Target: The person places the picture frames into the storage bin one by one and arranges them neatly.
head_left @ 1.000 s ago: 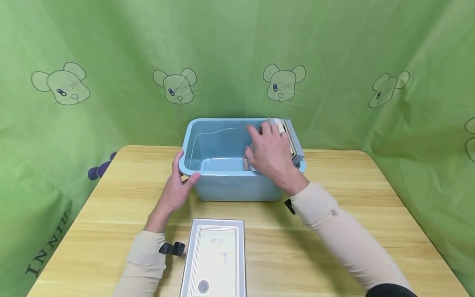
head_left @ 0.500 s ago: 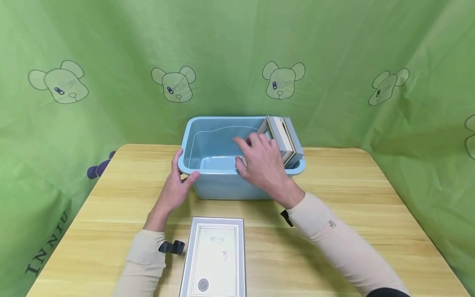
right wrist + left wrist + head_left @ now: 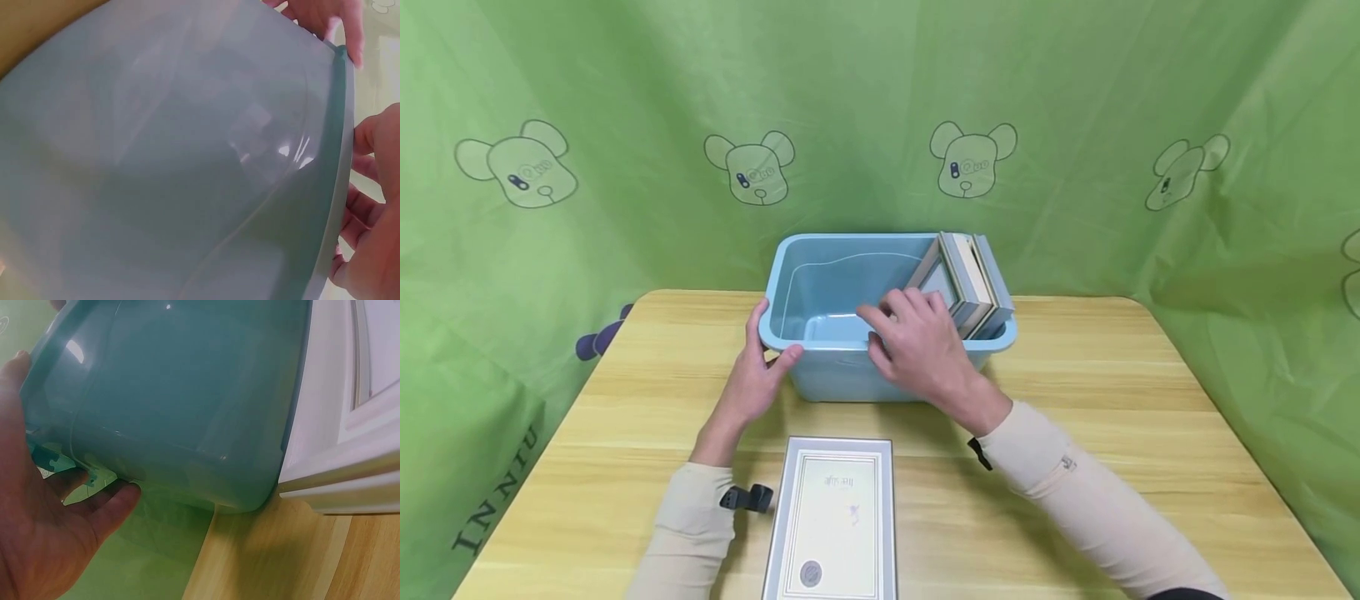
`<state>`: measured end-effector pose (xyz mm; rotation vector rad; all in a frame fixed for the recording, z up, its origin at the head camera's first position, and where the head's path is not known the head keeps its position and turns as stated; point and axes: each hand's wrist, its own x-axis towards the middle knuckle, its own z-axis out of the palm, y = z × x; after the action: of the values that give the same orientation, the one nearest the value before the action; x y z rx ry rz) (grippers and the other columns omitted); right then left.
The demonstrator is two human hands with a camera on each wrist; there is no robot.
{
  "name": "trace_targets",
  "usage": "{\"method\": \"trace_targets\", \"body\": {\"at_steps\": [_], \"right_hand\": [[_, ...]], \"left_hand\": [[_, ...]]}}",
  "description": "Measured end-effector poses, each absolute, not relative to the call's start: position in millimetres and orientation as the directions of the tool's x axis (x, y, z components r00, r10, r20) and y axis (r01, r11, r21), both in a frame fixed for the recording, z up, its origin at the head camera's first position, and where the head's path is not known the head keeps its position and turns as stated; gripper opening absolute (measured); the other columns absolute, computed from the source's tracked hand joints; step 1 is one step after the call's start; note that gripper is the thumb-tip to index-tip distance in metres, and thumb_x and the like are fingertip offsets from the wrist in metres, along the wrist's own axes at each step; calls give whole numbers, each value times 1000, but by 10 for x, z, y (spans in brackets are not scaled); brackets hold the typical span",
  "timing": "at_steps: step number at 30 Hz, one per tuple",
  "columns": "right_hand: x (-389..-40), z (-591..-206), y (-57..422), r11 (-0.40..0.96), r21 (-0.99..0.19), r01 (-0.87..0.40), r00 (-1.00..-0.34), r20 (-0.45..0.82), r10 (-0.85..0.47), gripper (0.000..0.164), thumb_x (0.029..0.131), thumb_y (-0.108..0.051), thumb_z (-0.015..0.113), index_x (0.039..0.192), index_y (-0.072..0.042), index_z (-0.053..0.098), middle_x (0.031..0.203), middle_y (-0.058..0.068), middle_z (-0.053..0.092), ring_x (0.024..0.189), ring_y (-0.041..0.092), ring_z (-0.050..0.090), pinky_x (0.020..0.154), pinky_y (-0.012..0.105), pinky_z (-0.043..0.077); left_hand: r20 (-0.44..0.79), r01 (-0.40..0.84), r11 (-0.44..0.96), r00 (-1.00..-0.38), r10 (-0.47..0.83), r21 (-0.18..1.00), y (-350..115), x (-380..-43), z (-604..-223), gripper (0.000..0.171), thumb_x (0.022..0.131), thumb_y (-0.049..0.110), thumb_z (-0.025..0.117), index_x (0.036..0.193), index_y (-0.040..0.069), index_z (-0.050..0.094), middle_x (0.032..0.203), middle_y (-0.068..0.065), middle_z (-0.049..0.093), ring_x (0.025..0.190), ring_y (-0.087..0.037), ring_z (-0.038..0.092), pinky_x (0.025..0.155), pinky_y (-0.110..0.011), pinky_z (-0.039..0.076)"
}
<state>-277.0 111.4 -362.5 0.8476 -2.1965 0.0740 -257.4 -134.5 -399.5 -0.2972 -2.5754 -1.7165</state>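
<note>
A light blue plastic bin (image 3: 880, 377) stands on the table. My left hand (image 3: 756, 379) grips its front left corner, thumb over the front rim and fingers along the left side; in the left wrist view the hand (image 3: 50, 531) wraps that edge. Several grey-and-cream picture frames (image 3: 966, 275) lean upright in the bin's right end, their tops above the rim. Left of these frames, my right hand (image 3: 921, 342) hangs over the front rim with loosely bent fingers and nothing visible in them. In the right wrist view its fingers (image 3: 365, 215) lie right at the rim, partly hidden behind it.
Another picture frame (image 3: 842, 508), pale with a grey border and small print, lies flat on the wooden table (image 3: 1075, 383) in front of the bin. A green curtain (image 3: 865, 92) with bear-head drawings hangs behind and at both sides. Something purple (image 3: 598, 340) shows past the table's left edge.
My right hand has moved left and toward me, away from the upright frames, so more of them shows. The left hand has kept its hold on the bin's corner.
</note>
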Motion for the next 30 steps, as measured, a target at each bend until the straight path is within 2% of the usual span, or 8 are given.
{"method": "trace_targets", "body": {"at_steps": [5,13,24,27,30], "right_hand": [[-2721,-3681,1098,731,222,-646,-428,688,-587,28,85,-19,54,109,-19,67,91,5,62,82,25,58,67,36,44],[-2643,-3817,1061,592,336,-732,-248,678,-692,26,84,-16,49,99,-19,70,85,1,60,76,22,54,62,31,40],[-2551,-4089,1006,455,378,-806,-145,620,-771,28,88,-18,44,98,-20,69,90,-1,66,81,18,61,72,31,50],[-2519,-4185,977,431,379,-819,-140,596,-791,30,89,-20,42,103,-22,69,96,-1,67,86,18,62,77,32,50],[-2489,-4278,956,420,361,-832,-167,559,-812,32,92,-25,42,112,-24,67,107,0,67,96,19,62,85,37,50]], "left_hand": [[133,177,371,-981,140,912,-1349,-2564,-3979,80,97,28,56,155,20,2,153,-27,29,138,-41,38,111,-49,41],[136,180,366,-980,143,913,-1351,-2575,-3988,79,98,28,56,155,19,3,152,-28,32,137,-42,39,110,-50,41],[135,176,365,-982,135,914,-1359,-2571,-3994,80,97,28,56,155,21,3,151,-26,33,138,-41,39,110,-52,41],[132,174,369,-982,136,913,-1356,-2573,-3999,80,97,29,57,155,21,3,151,-26,34,137,-42,39,110,-52,42],[137,179,370,-981,137,912,-1348,-2575,-4002,80,97,29,57,155,21,3,151,-26,35,137,-41,39,109,-52,42]]}}
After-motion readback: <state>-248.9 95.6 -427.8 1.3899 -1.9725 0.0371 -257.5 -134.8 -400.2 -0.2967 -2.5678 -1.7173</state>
